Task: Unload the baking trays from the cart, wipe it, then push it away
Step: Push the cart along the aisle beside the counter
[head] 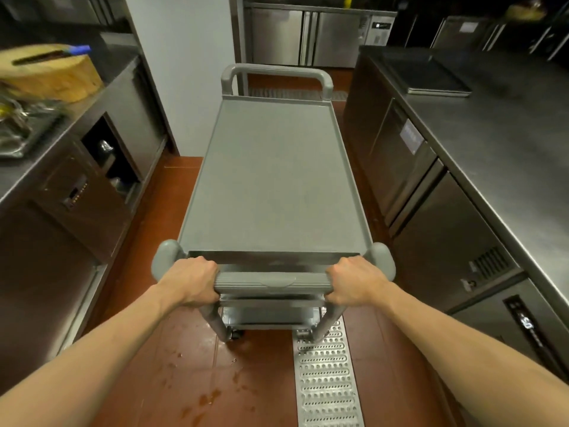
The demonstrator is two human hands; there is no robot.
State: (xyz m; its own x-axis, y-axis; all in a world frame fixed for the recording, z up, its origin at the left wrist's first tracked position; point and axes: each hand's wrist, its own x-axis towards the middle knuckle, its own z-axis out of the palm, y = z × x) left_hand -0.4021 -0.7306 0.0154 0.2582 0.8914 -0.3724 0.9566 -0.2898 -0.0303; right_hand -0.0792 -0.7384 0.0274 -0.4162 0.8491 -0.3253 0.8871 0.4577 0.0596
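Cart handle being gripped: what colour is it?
Grey, matching the cart; the handle shows best in the head view.

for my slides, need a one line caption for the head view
Both hands, left and right, grip the near handle of the unloaded cart.

Your left hand (192, 280) and right hand (354, 280) wrap the near handle (271, 282), so your fingertips are hidden under it. The cart (274, 180) top hides its lower shelves and most wheels. The chopping block (52, 72) on the left surface (18, 177) is blurred, cut by the edge. The trays (428, 77) on the right surface (508, 143) are too dark to count.
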